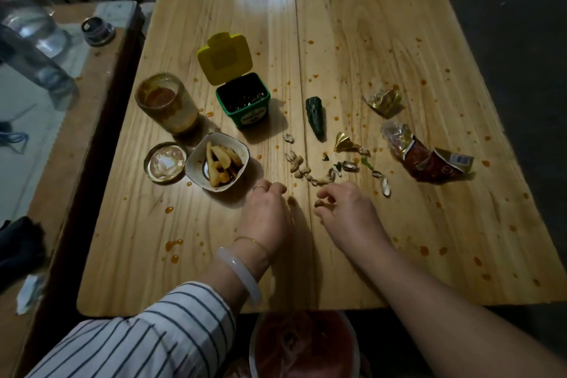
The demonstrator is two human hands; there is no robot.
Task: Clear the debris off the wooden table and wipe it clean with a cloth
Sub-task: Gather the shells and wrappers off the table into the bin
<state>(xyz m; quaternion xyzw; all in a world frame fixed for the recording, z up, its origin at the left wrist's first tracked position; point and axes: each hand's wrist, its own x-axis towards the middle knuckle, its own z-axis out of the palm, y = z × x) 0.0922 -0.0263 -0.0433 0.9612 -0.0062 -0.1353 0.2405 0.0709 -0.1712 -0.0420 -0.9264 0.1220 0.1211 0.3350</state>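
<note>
While your right hand (349, 209) pinches one peanut shell (320, 202) in curled fingertips, your left hand (267, 209) curls beside it, contents hidden. Beyond them lie the scattered shells (302, 169), a cucumber end (316, 118), torn wrappers (429, 159) and orange sauce spots (173, 244) across the wooden table (399, 40). Clearing looks barely begun; wiping remains undone, and no cloth is in view.
</note>
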